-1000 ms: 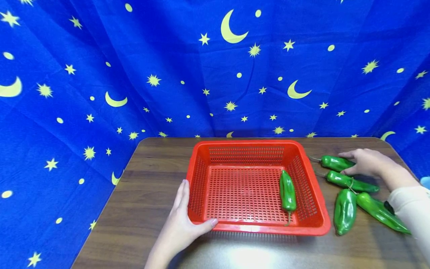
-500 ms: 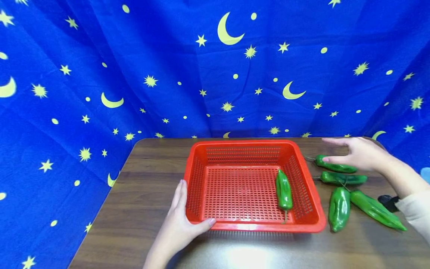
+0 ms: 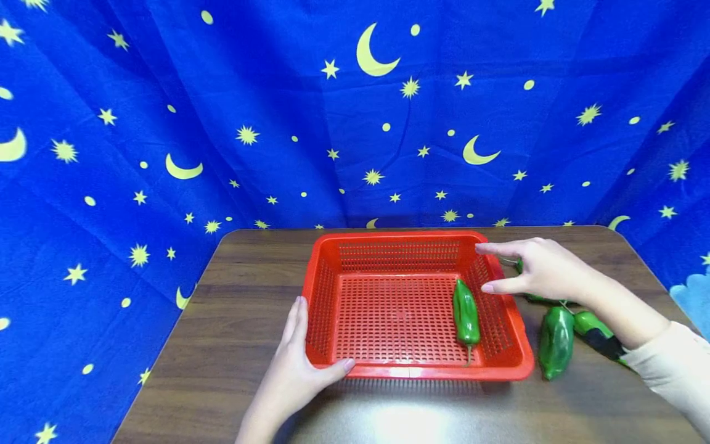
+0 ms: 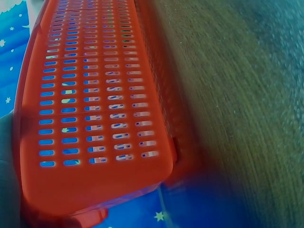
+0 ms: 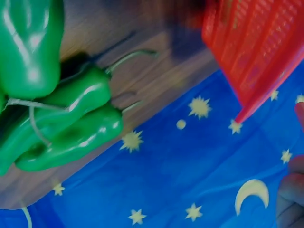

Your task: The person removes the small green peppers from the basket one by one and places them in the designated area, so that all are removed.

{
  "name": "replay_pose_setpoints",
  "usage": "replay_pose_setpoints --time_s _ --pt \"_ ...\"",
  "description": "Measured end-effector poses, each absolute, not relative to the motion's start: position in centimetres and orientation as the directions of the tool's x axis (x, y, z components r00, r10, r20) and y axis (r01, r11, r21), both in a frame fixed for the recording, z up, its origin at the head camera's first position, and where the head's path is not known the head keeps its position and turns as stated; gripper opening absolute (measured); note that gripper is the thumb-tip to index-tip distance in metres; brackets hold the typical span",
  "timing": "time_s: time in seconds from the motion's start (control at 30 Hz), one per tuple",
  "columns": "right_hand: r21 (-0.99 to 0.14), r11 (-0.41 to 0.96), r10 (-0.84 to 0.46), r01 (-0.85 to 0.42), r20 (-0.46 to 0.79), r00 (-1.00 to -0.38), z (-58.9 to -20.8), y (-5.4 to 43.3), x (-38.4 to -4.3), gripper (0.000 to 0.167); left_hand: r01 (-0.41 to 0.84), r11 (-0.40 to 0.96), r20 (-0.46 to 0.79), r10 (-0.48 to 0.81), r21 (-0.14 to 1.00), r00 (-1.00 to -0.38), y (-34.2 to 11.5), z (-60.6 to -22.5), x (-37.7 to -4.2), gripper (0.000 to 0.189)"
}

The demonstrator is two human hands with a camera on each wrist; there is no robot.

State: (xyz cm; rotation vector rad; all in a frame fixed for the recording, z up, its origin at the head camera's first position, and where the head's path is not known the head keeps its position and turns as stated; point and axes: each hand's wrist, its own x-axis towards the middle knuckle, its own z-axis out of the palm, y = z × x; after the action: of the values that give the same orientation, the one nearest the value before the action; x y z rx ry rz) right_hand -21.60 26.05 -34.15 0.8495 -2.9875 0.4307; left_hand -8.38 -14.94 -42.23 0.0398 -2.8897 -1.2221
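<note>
A red plastic basket with slotted walls stands on the table, and one green pepper lies inside near its right wall. My left hand rests against the front left corner, with straight fingers along the left wall and the thumb on the front rim. Over the right rim, my right hand holds nothing, its thumb and forefinger stretched apart. Several more green peppers lie right of the basket, partly hidden under my right hand and forearm; a plump pepper is nearest the basket's front right corner.
The brown wood-grain table reaches back to a blue curtain printed with yellow moons and stars. A light blue scalloped object shows at the right edge.
My right hand has moved left from the back peppers to the basket's right rim, carrying nothing. My left hand has stayed at the basket corner. The head view has shifted slightly.
</note>
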Motion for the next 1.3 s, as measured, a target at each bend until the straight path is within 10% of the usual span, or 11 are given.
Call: replay_pose_setpoints --time_s 0.8,1.3 --pt "0.058 0.773 -0.634 -0.632 0.039 -0.772 -38.1 21.8 -20.2 0.102 0.011 0.728 0.037 -0.019 0.686 -0.999 -15.0 -42.4 -8.5 0.132" --pt "0.061 0.745 -0.659 -0.664 -0.089 -0.747 -39.3 20.3 -21.1 0.105 0.016 0.726 0.04 -0.016 0.688 -0.999 -15.0 -42.6 -8.5 0.131"
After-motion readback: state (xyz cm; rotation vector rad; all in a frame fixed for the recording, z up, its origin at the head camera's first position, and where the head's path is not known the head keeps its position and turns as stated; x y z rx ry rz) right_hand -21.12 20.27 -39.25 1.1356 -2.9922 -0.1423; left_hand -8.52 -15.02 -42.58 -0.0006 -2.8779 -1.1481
